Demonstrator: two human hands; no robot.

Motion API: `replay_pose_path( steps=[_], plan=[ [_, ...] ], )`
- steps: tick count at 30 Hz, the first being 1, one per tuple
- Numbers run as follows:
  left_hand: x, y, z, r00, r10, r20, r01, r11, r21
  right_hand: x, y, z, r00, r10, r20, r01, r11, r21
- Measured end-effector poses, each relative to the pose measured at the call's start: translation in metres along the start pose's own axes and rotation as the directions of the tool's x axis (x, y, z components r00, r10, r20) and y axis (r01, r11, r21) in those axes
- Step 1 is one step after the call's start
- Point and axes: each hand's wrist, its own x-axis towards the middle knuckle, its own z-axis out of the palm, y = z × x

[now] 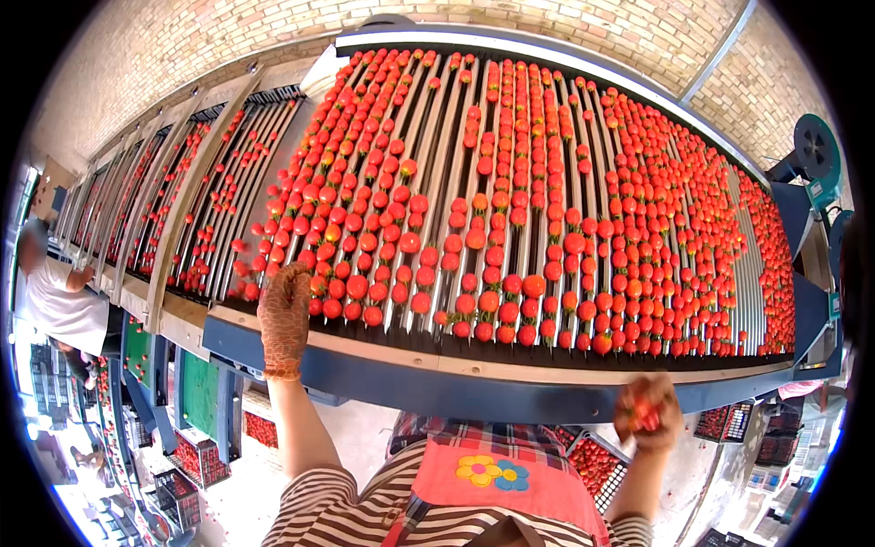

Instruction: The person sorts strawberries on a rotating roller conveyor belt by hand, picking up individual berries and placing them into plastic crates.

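Rows of small red tomatoes (506, 260), some with green calyxes, lie on the metal rollers of a long sorting conveyor (519, 372). My left hand (284, 321), in a patterned brownish glove, is at the conveyor's near left edge, its curled fingers beside the tomatoes; whether it holds one is hidden. My right hand (649, 414), gloved and slightly blurred, is just outside the near rail on the right. Its fingers are closed around several red tomatoes (642, 414). Below it, near my apron, stands a crate of tomatoes (593, 465).
More roller sections (232, 184) run to the left, where a person in a white shirt (65, 301) stands. Green chutes (199, 390) and tomato crates (202, 458) are at lower left. A green motor (817, 152) sits at the right end, and a brick wall (547, 17) rises behind.
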Motion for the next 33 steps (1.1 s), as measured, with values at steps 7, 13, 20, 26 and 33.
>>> replay_pose_path(
  steps=[7, 13, 20, 26, 33],
  plan=[
    [-0.03, 0.024, 0.031, 0.975, 0.192, 0.116, -0.224, 0.803, 0.553, -0.248, 0.047, -0.114, 0.345, 0.269, -0.899, -0.604, 0.797, 0.007],
    [-0.091, 0.092, 0.144, 0.76, 0.545, 0.355, -0.649, 0.672, 0.357, -0.328, 0.084, -0.209, 0.55, -0.356, -0.756, -0.83, -0.34, -0.443],
    [-0.186, 0.14, 0.241, 0.629, 0.65, 0.426, -0.748, 0.655, 0.105, -0.159, -0.061, -0.08, 0.71, -0.274, -0.649, -0.357, 0.654, -0.667],
    [-0.206, 0.162, 0.23, 0.752, 0.522, 0.403, -0.651, 0.687, 0.323, -0.05, -0.069, -0.065, 0.714, -0.556, -0.424, -0.002, 0.605, -0.796],
    [-0.105, 0.132, 0.163, 0.921, 0.376, 0.104, -0.335, 0.624, 0.706, -0.018, -0.036, -0.07, 0.903, -0.403, -0.148, 0.06, 0.459, -0.886]
  ],
)
